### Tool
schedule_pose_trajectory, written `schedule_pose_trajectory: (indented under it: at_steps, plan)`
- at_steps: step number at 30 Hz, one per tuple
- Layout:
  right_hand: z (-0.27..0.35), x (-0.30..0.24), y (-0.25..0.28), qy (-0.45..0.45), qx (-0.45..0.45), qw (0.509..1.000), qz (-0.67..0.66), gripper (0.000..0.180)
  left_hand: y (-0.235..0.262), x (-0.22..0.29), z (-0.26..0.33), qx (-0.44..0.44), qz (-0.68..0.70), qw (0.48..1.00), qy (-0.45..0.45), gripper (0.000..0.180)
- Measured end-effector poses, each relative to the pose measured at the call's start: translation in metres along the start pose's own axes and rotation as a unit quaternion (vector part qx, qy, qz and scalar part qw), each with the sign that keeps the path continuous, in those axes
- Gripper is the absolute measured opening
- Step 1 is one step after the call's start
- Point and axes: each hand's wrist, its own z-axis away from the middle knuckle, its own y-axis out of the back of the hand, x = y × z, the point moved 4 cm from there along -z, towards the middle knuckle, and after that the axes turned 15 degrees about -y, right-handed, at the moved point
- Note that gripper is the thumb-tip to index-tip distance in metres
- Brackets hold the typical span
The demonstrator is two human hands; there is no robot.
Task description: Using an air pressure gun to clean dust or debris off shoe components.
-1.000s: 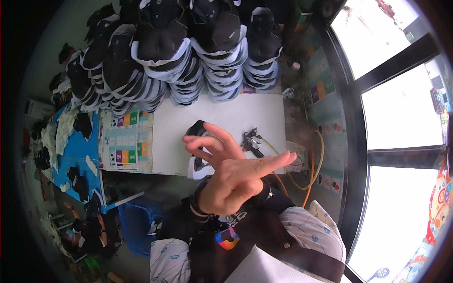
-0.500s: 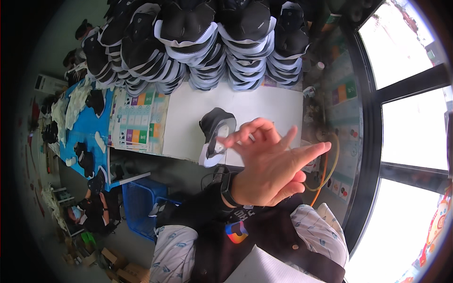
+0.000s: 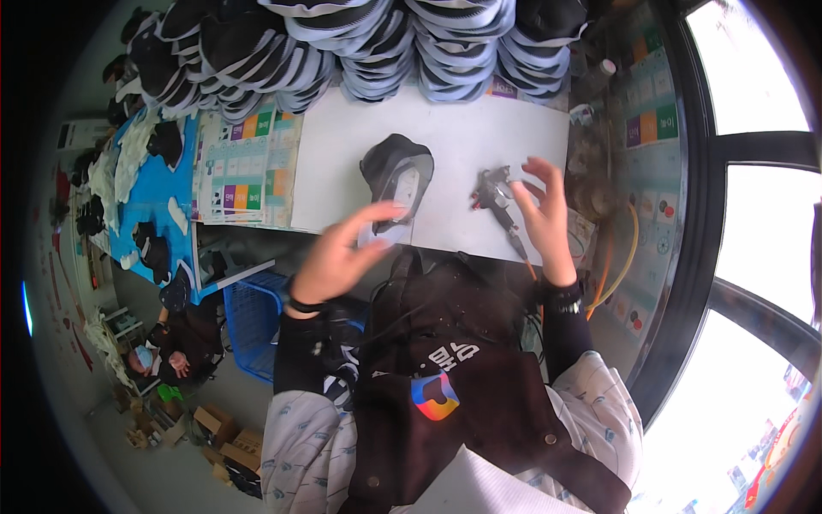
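A black shoe upper (image 3: 396, 152) with a white lower end lies on the white tabletop, its pale inside facing up. My left hand (image 3: 336, 264) hovers by its near end, thumb and fingers apart, slightly blurred. Whether a fingertip touches the upper I cannot tell. Right of the upper lies a small dark hand tool (image 3: 494, 195) with an orange hose running off the table's near edge. My right hand (image 3: 546, 221) is just beside this tool, fingers curved and spread, with nothing held between them.
Tall stacks of black-and-grey shoe uppers (image 3: 458, 60) line the table's back. To the left stand a blue-topped table (image 3: 141, 206) with more pieces and a blue plastic basket (image 3: 253, 330). A co-worker (image 3: 184, 347) sits at lower left. Windows (image 3: 758, 227) border the right side.
My hands, close together in front of me before, have moved apart to either side. The dark tool, hidden behind them earlier, now shows. The view has shifted, so the stacks sit higher.
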Motion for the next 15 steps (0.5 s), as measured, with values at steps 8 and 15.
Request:
schedule_pose_trajectory:
  at_steps: [8, 15]
  plan:
    - [-0.019, 0.187, -0.003, 0.051, -0.004, 0.883, 0.467, 0.069, -0.060, -0.214, 0.203, 0.153, 0.039, 0.940, 0.303, 0.058]
    - [-0.035, 0.211, -0.040, -0.013, -0.001, 0.850, 0.527, 0.077, -0.077, -0.212, 0.183, 0.266, -0.040, 0.922, 0.279, 0.064]
